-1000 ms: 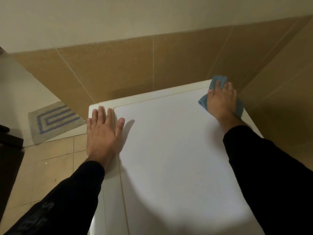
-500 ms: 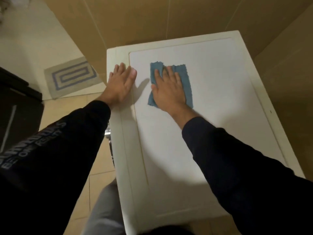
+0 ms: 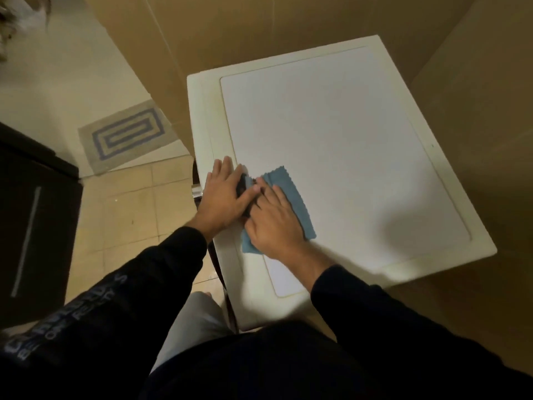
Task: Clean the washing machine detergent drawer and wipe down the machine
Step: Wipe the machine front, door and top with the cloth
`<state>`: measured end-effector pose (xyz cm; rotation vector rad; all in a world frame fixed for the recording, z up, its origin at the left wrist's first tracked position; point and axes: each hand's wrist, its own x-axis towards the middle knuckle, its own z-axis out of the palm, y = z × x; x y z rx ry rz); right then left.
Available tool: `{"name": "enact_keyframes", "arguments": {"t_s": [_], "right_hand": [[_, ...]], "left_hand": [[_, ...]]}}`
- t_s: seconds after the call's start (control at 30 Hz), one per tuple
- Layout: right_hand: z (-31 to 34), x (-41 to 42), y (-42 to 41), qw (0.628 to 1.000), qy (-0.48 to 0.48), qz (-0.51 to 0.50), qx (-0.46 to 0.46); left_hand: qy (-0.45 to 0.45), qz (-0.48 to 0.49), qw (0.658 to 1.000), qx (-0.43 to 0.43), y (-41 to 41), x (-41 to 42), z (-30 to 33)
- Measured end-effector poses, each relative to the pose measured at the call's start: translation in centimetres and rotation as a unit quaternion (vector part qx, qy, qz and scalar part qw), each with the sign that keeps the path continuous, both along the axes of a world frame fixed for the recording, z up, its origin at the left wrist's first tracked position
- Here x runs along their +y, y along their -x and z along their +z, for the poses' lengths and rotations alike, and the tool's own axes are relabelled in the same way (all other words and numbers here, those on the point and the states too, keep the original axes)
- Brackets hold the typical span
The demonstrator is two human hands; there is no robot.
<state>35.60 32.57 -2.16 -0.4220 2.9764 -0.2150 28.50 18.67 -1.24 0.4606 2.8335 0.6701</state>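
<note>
The white top of the washing machine point(image 3: 331, 134) fills the middle of the view, seen from above. A blue cloth point(image 3: 291, 189) lies flat on its left part. My right hand point(image 3: 277, 223) presses on the cloth with flat, spread fingers. My left hand point(image 3: 223, 194) rests flat on the machine's left edge, right beside the right hand, its thumb close to the right fingers. The detergent drawer and the machine's front are out of sight below the top.
Tan tiled walls point(image 3: 476, 96) close in behind and to the right of the machine. A grey and blue mat point(image 3: 127, 137) lies on the floor to the left. A dark cabinet point(image 3: 31, 226) stands at the far left. My legs are against the machine's front.
My right hand has slid the cloth from the far right corner across the top to the left, then toward me. My left hand shifted nearer along the left edge and now lies beside the right.
</note>
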Motion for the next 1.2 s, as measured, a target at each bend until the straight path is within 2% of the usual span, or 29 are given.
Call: {"name": "enact_keyframes", "arguments": {"t_s": [0.13,0.3,0.5,0.63,0.7,0.73,0.83,0.87,0.9,1.0,1.07,1.17,1.2], "right_hand": [[-0.2,-1.7,-3.9,0.998,0.004,-0.059,0.002],[-0.1,-4.7,-8.6,0.985,0.024,-0.168,-0.006],[-0.2,-9.0,-13.2,0.961,0.028,-0.275,-0.013],[-0.2,-10.5,-15.4,0.956,0.108,-0.271,-0.022],[0.7,-11.1,-16.3,0.930,0.222,-0.291,-0.039],[1.5,-11.3,-16.6,0.902,0.291,-0.315,-0.048],[4.5,-11.0,-16.5,0.758,0.514,-0.399,-0.043],[5.2,-10.5,-16.2,0.723,0.553,-0.413,-0.024],[6.1,-10.0,-15.9,0.707,0.568,-0.421,0.000],[9.3,-8.7,-14.9,0.683,0.593,-0.425,0.034],[11.4,-8.3,-14.0,0.699,0.584,-0.411,0.045],[13.2,-8.0,-12.6,0.754,0.525,-0.389,0.063],[13.7,-7.9,-12.2,0.754,0.529,-0.385,0.065]], "left_hand": [[0.047,-0.066,0.997,0.004,-1.6,-1.3,-1.2],[0.050,-0.152,0.986,-0.040,-3.0,-3.2,1.1],[0.001,-0.228,0.965,-0.133,-6.5,-6.0,3.7],[-0.052,-0.205,0.954,-0.214,-8.2,-6.3,5.9],[-0.099,-0.152,0.946,-0.270,-8.5,-6.2,6.6],[-0.119,-0.126,0.942,-0.287,-8.4,-6.3,6.8],[-0.179,-0.022,0.935,-0.306,-8.4,-6.4,7.5],[-0.211,0.023,0.920,-0.330,-8.5,-6.3,7.7],[-0.238,0.056,0.898,-0.364,-8.7,-6.2,7.9],[-0.290,0.068,0.823,-0.485,-9.7,-5.1,9.7],[-0.317,0.031,0.777,-0.543,-10.2,-4.0,10.5],[-0.419,0.001,0.691,-0.589,-10.5,-2.2,11.9],[-0.450,-0.007,0.659,-0.602,-10.2,-1.9,12.2]]}}
